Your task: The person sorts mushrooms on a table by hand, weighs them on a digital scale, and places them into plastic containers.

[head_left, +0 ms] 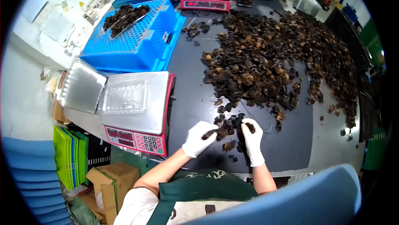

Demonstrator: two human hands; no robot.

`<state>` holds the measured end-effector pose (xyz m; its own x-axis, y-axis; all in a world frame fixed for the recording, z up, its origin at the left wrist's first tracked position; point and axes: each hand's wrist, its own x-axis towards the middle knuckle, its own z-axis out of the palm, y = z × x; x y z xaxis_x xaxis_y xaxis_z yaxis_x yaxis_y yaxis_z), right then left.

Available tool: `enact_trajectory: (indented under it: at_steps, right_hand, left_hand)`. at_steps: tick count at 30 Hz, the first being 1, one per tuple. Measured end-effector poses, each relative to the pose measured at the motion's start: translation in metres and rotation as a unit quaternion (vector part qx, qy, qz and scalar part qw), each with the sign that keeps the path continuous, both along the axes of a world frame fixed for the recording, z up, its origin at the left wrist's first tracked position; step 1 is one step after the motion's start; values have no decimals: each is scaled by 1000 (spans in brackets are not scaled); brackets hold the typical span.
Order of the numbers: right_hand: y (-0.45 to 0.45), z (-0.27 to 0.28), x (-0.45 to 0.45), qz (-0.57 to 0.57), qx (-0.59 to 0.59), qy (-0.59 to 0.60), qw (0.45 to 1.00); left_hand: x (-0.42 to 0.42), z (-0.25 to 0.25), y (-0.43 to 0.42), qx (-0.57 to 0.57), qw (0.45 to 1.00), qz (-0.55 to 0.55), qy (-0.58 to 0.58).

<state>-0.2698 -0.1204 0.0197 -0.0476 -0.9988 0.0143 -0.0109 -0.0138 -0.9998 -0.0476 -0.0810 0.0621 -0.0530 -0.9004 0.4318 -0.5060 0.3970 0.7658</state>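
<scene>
White-gloved left hand (198, 139) and right hand (254, 141), both half-curled, apparently tight on dark pieces (226, 129).

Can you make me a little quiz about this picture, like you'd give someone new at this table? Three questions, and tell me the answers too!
1. True or false: the person's left hand is bare.
2. What rests on the metal plate of the near red scale?
a) a cardboard box
b) a clear plastic tray
c) a blue crate
3. Fill in the blank: the left hand and the right hand are both handling dark ____.

Key:
1. False; it wears a white glove.
2. b, a clear plastic tray.
3. Mushroom pieces; they look like wood ear.
</scene>
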Motion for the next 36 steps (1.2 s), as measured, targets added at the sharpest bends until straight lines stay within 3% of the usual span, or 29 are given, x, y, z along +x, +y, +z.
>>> enact_trajectory:
  at_steps: [2, 4, 6, 7, 8, 10, 13, 14, 16, 19, 22, 26, 28, 30, 32, 33, 34, 36]
  right_hand:
    - [-10, 1, -7, -35, 140, -210, 967]
    - [-12, 15, -13, 8, 221, -368, 903]
    - [-12, 24, -17, 12, 304, -482, 821]
    - [-13, 19, -20, 16, 338, -499, 798]
    - [-15, 9, -23, 39, 361, -532, 765]
    - [-17, 13, -18, 89, 364, -602, 705]
    - [-23, 24, -3, 109, 382, -584, 707]
    - [-26, 30, 5, 128, 387, -570, 713]
    - [-38, 36, 25, 186, 382, -570, 703]
    - [-53, 74, 65, 225, 320, -441, 808]
    - [-67, 111, 116, 287, 233, -347, 862]
    - [-67, 141, 191, 341, 88, -173, 920]
    - [-66, 120, 228, 356, -47, -145, 922]
    - [-62, 113, 249, 312, -197, 83, 926]
    - [-58, 110, 261, 332, -261, 237, 875]
    - [-59, 110, 268, 338, -328, 317, 823]
    - [-57, 111, 266, 379, -311, 376, 786]
    - [-55, 117, 260, 398, -352, 339, 776]
  left_hand:
    - [15, 47, 2, 113, 990, 62, 51]
    - [54, 79, -6, -18, 994, 99, -43]
    - [115, 92, -12, -15, 985, 169, -25]
    - [152, 92, -17, -26, 979, 200, -19]
    - [185, 103, -21, -66, 971, 204, -108]
    - [246, 101, -27, -67, 962, 210, -162]
    - [295, 89, -26, -2, 951, 191, -242]
    - [295, 81, -25, 62, 956, 187, -219]
    - [280, 74, -27, 57, 956, 186, -222]
    - [251, 63, -28, 63, 961, 215, -163]
    - [246, 64, -32, 28, 971, 234, 39]
    - [261, 69, -30, 13, 969, 248, 3]
    - [251, 66, -27, 16, 972, 235, -19]
    - [235, 62, -26, 13, 974, 226, 4]
    - [221, 60, -24, 63, 969, 232, 61]
    - [222, 56, -27, 57, 973, 224, 20]
    - [223, 57, -27, 47, 973, 222, -39]
    - [240, 46, -27, 16, 966, 241, -95]
